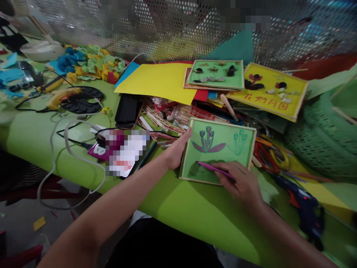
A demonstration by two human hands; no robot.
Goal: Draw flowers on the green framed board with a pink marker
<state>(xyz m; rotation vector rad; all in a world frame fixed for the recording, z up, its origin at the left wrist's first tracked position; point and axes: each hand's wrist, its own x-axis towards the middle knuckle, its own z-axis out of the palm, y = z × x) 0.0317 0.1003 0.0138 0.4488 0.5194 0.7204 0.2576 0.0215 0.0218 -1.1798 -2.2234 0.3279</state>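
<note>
A small green picture with a pale wooden frame (220,128) lies tilted at the table's front edge. My left hand (177,154) is closed on its left side, fingers partly hidden at the frame. Between the fingers of my right hand (241,180) is a purple marker pen (213,168), its tip on or just above the lower part of the green sheet. A faint outline shows under the tip. Coloured purple leaves with dark flower heads (208,139) fill the upper left of the sheet, and a green line drawing of flowers (238,142) is at the right.
Behind the picture lie thin wooden sticks (156,115), yellow card (158,80) and two framed pebble pictures (217,74). A blue glue gun (304,201) and a green basket (320,126) stand right. Left are a phone (128,154), a white cable (51,163) and a yellow glue gun (63,96).
</note>
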